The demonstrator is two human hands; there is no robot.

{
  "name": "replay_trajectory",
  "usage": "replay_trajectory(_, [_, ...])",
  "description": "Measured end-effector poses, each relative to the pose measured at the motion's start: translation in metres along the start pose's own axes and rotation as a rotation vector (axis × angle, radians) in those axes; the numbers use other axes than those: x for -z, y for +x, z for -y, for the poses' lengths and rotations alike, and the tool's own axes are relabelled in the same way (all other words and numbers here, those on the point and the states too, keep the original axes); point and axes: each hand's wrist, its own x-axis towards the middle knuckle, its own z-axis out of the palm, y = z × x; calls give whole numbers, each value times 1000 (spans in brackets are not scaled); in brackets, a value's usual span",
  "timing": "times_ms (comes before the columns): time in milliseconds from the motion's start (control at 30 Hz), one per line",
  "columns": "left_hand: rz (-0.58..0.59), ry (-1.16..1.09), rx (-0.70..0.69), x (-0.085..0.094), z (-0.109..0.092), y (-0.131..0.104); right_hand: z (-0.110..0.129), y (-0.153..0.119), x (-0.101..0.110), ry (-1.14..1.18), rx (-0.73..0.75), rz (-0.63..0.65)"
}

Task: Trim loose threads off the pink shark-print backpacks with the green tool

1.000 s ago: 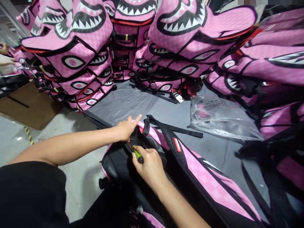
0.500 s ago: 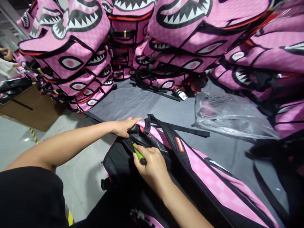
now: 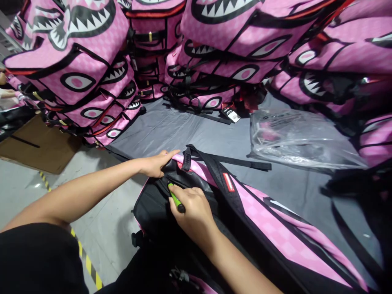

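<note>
A pink and black backpack (image 3: pixel 269 220) lies across the front of the grey table, its black side toward me. My left hand (image 3: pixel 157 164) grips its top edge, fingers wrapped over the pink rim. In my right hand (image 3: pixel 192 206) is a green tool with a black end (image 3: pixel 175 197), its tip against the black fabric just below my left hand. A black strap with a red label (image 3: pixel 228 182) runs over the bag to the right of my hands.
Stacks of pink shark-face backpacks (image 3: pixel 82 81) line the back and right of the grey table (image 3: pixel 183 130). A clear plastic bag (image 3: pixel 303 139) lies at right. Cardboard (image 3: pixel 39 143) and yellow-black floor tape (image 3: pixel 88 265) are at left.
The view has shifted slightly, so the backpack stacks appear farther left and higher. Both hands keep nearly the same places on the bag, the green tool still held.
</note>
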Motion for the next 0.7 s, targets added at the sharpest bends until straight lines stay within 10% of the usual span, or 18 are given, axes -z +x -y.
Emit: replay_trajectory(700, [41, 19, 107, 3, -4, 8, -15, 29, -8, 82, -157, 117])
